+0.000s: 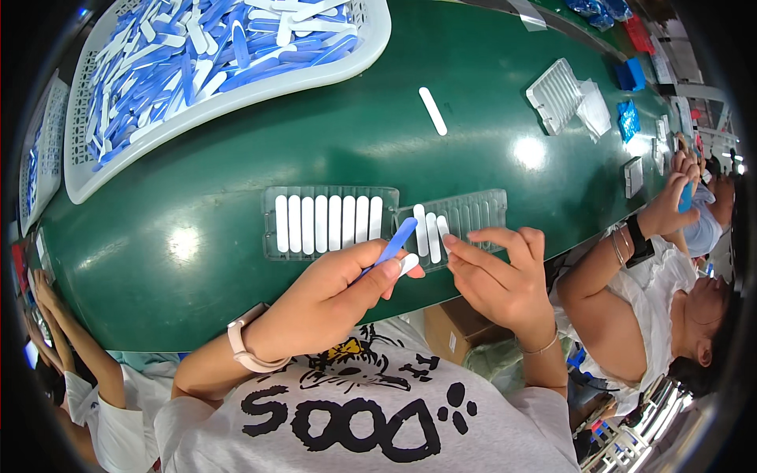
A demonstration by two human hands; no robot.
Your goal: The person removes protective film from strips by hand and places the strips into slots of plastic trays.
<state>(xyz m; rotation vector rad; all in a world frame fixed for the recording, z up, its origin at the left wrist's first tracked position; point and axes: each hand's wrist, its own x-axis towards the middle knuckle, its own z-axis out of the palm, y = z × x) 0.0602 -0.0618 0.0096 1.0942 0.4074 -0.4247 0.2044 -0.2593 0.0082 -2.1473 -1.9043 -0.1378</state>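
Observation:
My left hand point(339, 288) is closed round a few flat, round-ended nail files; a blue one point(397, 240) points up from the fingers and a white end point(408, 264) shows below it. Fingertips of my right hand point(501, 276) are at a white nail file point(443, 229) over the right clear tray point(490, 206); its lower part is hidden by the fingers. Two more white files point(422, 230) lie side by side in that tray's left slots. In the left clear tray point(270, 236), a row of several white files point(321, 224) stands upright in view.
A white basket point(229, 102) heaped with blue and white files is at the back left. One white file point(432, 111) lies alone on the green table point(315, 150). Another clear tray point(554, 94) rests at the back right. A co-worker's hand point(674, 189) is at the right.

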